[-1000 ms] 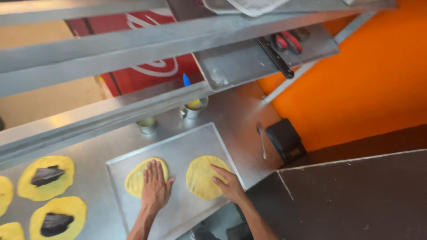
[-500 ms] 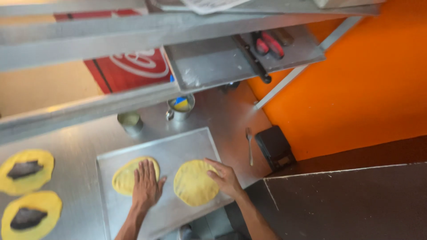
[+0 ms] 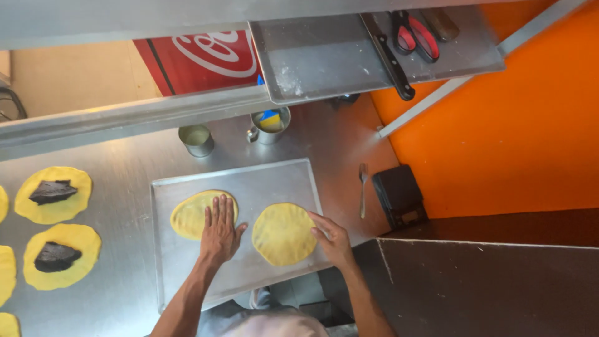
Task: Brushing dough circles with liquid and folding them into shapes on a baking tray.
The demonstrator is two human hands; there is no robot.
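A steel baking tray (image 3: 274,181) lies on the metal counter and carries two flat yellow dough rounds. My left hand (image 3: 219,229) rests flat, fingers spread, on the near edge of the left dough round (image 3: 190,212). At the right rim of the other dough round (image 3: 282,234), my right hand (image 3: 332,239) touches the dough with its fingertips. Neither hand grips anything.
At the left, more yellow rounds, two topped with dark filling (image 3: 52,191), lie on the counter. Two metal cups (image 3: 197,140) (image 3: 271,122) stand behind the tray. A fork (image 3: 363,187) and a small black scale (image 3: 399,196) sit right of it. A shelf tray above (image 3: 324,56) holds scissors and a knife.
Both hands have stayed on the two dough rounds on the tray. The view has shifted, so the tray and counter now sit more to the right.
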